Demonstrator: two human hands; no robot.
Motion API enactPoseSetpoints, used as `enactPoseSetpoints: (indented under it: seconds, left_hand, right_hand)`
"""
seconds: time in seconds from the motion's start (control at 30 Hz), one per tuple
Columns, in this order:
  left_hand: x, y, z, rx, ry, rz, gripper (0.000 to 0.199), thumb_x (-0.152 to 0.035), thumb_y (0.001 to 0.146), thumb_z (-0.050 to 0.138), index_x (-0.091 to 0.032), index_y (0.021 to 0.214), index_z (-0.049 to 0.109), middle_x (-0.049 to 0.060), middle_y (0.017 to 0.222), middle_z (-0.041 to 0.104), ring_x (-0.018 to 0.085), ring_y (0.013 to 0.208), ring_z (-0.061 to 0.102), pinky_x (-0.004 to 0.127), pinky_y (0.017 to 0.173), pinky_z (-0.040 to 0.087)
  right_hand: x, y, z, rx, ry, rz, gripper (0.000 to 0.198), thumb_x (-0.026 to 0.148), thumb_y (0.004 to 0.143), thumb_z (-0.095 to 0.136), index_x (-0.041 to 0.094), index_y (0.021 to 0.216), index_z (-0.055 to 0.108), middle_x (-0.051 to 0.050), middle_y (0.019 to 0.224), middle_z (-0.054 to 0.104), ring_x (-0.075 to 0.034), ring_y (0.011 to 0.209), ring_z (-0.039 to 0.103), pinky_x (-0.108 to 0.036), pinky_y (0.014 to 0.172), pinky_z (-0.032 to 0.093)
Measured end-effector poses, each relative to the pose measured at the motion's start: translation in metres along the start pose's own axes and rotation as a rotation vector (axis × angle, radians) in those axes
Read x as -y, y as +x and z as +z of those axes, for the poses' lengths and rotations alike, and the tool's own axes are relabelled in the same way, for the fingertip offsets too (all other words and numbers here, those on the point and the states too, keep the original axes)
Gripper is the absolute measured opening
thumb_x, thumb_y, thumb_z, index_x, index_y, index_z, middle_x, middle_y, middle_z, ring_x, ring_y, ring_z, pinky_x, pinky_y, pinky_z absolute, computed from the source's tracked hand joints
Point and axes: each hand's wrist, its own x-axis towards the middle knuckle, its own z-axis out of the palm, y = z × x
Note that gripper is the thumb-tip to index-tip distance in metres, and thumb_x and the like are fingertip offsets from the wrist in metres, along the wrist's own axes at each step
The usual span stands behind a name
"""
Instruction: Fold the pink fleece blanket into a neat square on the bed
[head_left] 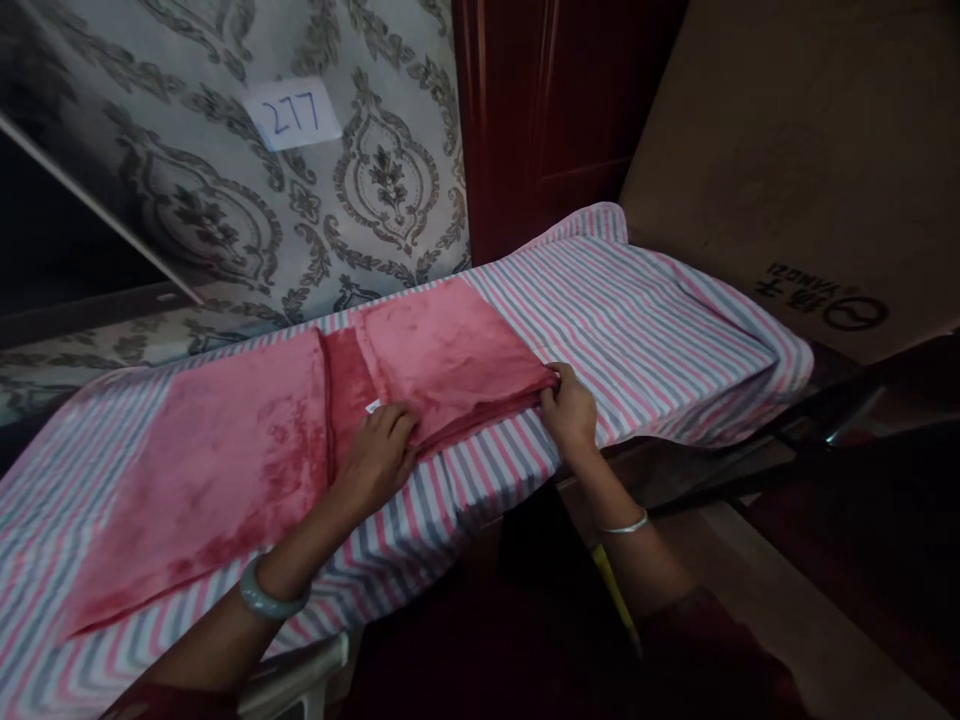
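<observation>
A pink velvety cloth [210,460] lies folded along a striped sheet, its right part [442,350] doubled into several layers. A darker strip [346,385] shows between the two folded parts, and a small white label [373,407] sticks up there. My left hand [382,447] is closed at the near edge of the right part, beside the label, with its fingers curled over the cloth. At the near right corner, my right hand [571,408] pinches the stacked layers between thumb and fingers. The undersides of the layers are hidden.
The striped sheet [600,310] covers a long narrow surface. Behind it stand a patterned wall [405,110] with a paper marked 277 [296,112] and a dark red door [540,100]. A large cardboard box [795,170] is at right. A yellow strip [616,592] shows below.
</observation>
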Motion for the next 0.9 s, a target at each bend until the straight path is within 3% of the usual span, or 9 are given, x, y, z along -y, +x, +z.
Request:
enactPoseSetpoints:
  seconds: [0.13,0.3,0.4,0.53,0.67,0.77,0.9]
  left_hand:
    - [0.013,-0.013,-0.004,0.053,-0.041,0.040,0.020,-0.018,0.097,0.047,-0.018,0.102,0.066,0.012,0.103,0.066,0.026,0.096,0.062,0.041,0.085,0.053]
    - [0.017,-0.020,-0.004,0.043,-0.051,-0.098,0.025,-0.013,0.095,0.043,-0.019,0.100,0.066,0.010,0.099,0.065,0.024,0.092,0.062,0.037,0.082,0.054]
    - [0.014,-0.024,-0.002,0.051,-0.052,-0.124,0.026,-0.014,0.094,0.043,-0.018,0.104,0.066,0.012,0.106,0.066,0.024,0.099,0.064,0.038,0.086,0.055]
    - [0.010,-0.028,0.000,0.033,-0.047,-0.108,0.036,-0.011,0.089,0.046,-0.016,0.117,0.067,0.017,0.132,0.063,0.027,0.115,0.064,0.042,0.095,0.056]
    - [0.015,-0.025,-0.001,0.043,-0.127,-0.064,0.039,-0.011,0.090,0.044,-0.020,0.118,0.069,0.012,0.143,0.061,0.024,0.123,0.064,0.039,0.101,0.055]
    - [0.021,-0.019,-0.005,-0.046,-0.194,-0.047,0.035,-0.011,0.093,0.041,-0.018,0.113,0.069,0.012,0.133,0.068,0.020,0.120,0.066,0.036,0.101,0.055]
    - [0.027,-0.012,-0.011,-0.205,-0.147,-0.050,0.037,-0.008,0.093,0.039,-0.017,0.115,0.067,0.013,0.131,0.069,0.021,0.127,0.062,0.043,0.108,0.051]
  right_hand:
    - [0.000,-0.001,-0.001,0.002,-0.027,0.005,0.045,0.021,0.086,0.047,0.014,0.127,0.064,-0.013,0.092,0.073,-0.029,0.081,0.065,-0.032,0.069,0.042]
    - [-0.001,-0.003,-0.002,-0.002,-0.047,-0.007,0.044,0.021,0.087,0.046,0.013,0.126,0.065,-0.013,0.093,0.073,-0.028,0.080,0.064,-0.032,0.068,0.041]
    - [-0.001,-0.004,-0.002,-0.003,-0.070,-0.012,0.045,0.022,0.087,0.046,0.013,0.127,0.065,-0.012,0.089,0.072,-0.027,0.077,0.063,-0.031,0.067,0.039]
    - [-0.001,-0.004,-0.002,0.004,-0.091,-0.010,0.046,0.023,0.088,0.046,0.012,0.128,0.064,-0.012,0.087,0.072,-0.026,0.075,0.062,-0.031,0.066,0.038]
    - [-0.001,-0.005,-0.002,0.003,-0.082,-0.014,0.045,0.024,0.088,0.046,0.013,0.127,0.065,-0.013,0.089,0.072,-0.027,0.075,0.062,-0.032,0.066,0.039]
    - [-0.003,-0.005,-0.001,-0.013,-0.068,-0.029,0.045,0.025,0.087,0.045,0.013,0.126,0.066,-0.013,0.088,0.072,-0.027,0.074,0.062,-0.032,0.066,0.039]
    - [-0.006,-0.006,0.001,-0.015,-0.054,-0.036,0.045,0.025,0.087,0.047,0.014,0.125,0.066,-0.012,0.088,0.072,-0.026,0.073,0.061,-0.032,0.066,0.038]
